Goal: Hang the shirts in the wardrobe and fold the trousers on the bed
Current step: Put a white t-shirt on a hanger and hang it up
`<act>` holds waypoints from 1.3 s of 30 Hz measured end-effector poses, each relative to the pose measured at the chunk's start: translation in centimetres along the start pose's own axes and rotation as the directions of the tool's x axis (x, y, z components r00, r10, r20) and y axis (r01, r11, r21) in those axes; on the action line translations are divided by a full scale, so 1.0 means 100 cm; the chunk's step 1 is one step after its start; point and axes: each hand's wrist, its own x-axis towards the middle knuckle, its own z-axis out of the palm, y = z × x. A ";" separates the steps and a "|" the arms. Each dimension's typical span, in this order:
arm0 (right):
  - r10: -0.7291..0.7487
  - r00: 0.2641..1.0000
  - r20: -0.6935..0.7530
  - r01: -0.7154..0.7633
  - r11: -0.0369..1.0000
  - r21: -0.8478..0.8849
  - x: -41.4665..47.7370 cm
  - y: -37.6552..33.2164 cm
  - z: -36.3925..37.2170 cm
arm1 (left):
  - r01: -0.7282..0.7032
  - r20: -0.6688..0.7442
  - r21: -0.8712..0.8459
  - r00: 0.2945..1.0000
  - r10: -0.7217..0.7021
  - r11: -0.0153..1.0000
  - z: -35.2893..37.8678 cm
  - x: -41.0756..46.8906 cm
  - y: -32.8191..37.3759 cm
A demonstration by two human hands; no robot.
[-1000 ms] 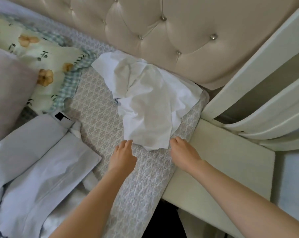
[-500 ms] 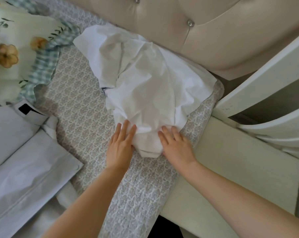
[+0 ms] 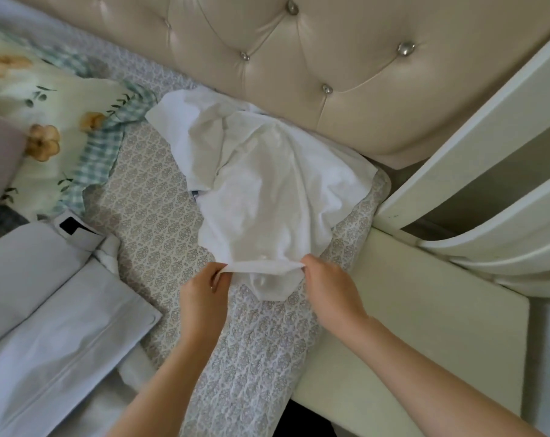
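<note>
half second back both hands lay flat on near edge of white shirt (image 3: 267, 190). now left hand (image 3: 204, 288) and right hand (image 3: 327, 288) each pinch that hem, fingers curled on cloth, strip pulled taut between them, just off bed (image 3: 160, 234). rest of shirt crumpled beyond hands, up against headboard (image 3: 330, 74). pale trousers (image 3: 62, 294) left of left hand, untouched. guess: pickup for hanging started, nothing hung yet.
</note>
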 end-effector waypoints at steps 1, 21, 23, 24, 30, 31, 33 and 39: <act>0.028 1.000 -0.012 -0.027 0.995 0.098 -0.005 -0.003 -0.008 | -0.006 -0.007 -0.021 1.000 0.006 1.000 -0.006 -0.005 0.008; 0.202 0.911 -0.360 0.022 0.848 0.529 -0.137 -0.071 -0.174 | -0.151 -0.058 -0.377 0.989 0.139 0.914 -0.149 -0.112 0.190; 0.226 0.897 -0.381 0.050 0.803 0.594 -0.148 -0.079 -0.191 | -0.177 -0.052 -0.390 0.984 0.170 0.903 -0.163 -0.121 0.208; 0.240 0.888 -0.392 0.066 0.778 0.625 -0.153 -0.083 -0.199 | -0.200 -0.052 -0.387 0.979 0.195 0.900 -0.170 -0.125 0.219; 0.507 0.798 -0.326 -0.052 0.597 0.800 -0.183 -0.108 -0.218 | -0.382 -0.049 -0.375 0.918 0.394 0.845 -0.206 -0.146 0.293; 0.505 0.808 -0.302 -0.090 0.614 0.785 -0.188 -0.111 -0.218 | -0.414 -0.052 -0.369 0.903 0.427 0.832 -0.211 -0.148 0.307; 0.412 0.873 -0.261 -0.114 0.693 0.712 -0.197 -0.121 -0.216 | -0.469 -0.067 -0.362 0.875 0.480 0.805 -0.220 -0.153 0.332; 0.277 0.911 -0.306 -0.017 0.766 0.642 -0.207 -0.147 -0.229 | -0.605 -0.106 -0.393 0.778 0.619 0.692 -0.244 -0.173 0.394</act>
